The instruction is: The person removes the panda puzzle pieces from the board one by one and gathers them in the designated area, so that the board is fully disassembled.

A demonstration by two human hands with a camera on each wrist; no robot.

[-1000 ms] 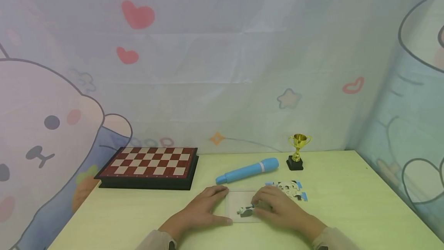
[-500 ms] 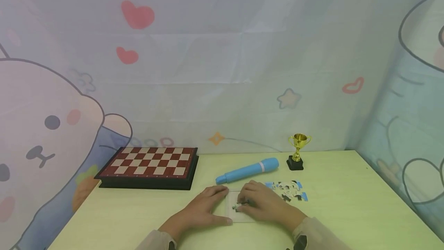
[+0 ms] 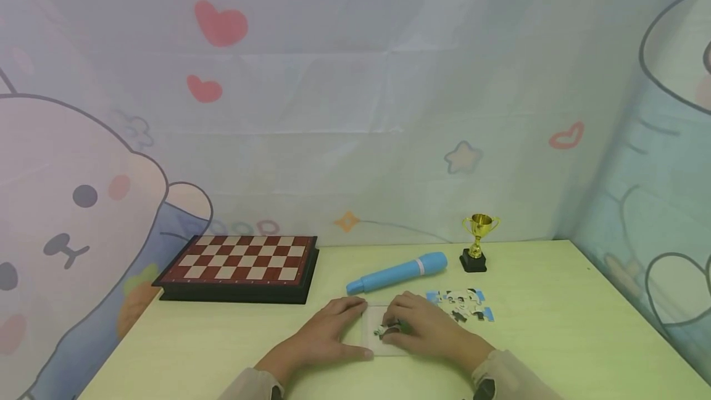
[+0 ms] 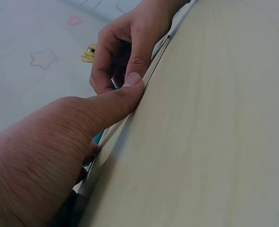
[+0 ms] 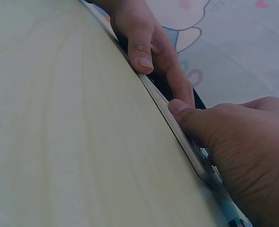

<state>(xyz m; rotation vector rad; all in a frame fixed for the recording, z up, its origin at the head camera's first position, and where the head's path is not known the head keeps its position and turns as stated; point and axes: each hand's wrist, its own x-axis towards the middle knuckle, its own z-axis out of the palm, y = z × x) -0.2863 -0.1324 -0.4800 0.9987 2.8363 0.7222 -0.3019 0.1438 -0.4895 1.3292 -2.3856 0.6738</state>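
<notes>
My left hand (image 3: 329,333) rests along the left side of a thin white puzzle tray (image 3: 374,315), fingers at its far corner and thumb at its near one. Over the tray's right part, my right hand (image 3: 421,326) pinches small puzzle pieces (image 3: 384,329) between thumb and fingers; its fingers hide most of them. In the left wrist view, the right hand (image 4: 134,40) has curled fingers and the left thumb lies at the tray edge. The right wrist view shows the left hand (image 5: 151,47) across the tray (image 5: 177,132).
Behind the right hand lie several panda puzzle pieces (image 3: 461,304) with blue corners. A blue toy microphone (image 3: 397,273) lies beyond the tray. A gold trophy cup (image 3: 474,242) stands at the back right. At the left is a red-and-white chessboard box (image 3: 239,267).
My right hand has moved left over the tray, and the puzzle pieces under its fingers have shifted slightly left and away from me. My left hand has stayed in place.
</notes>
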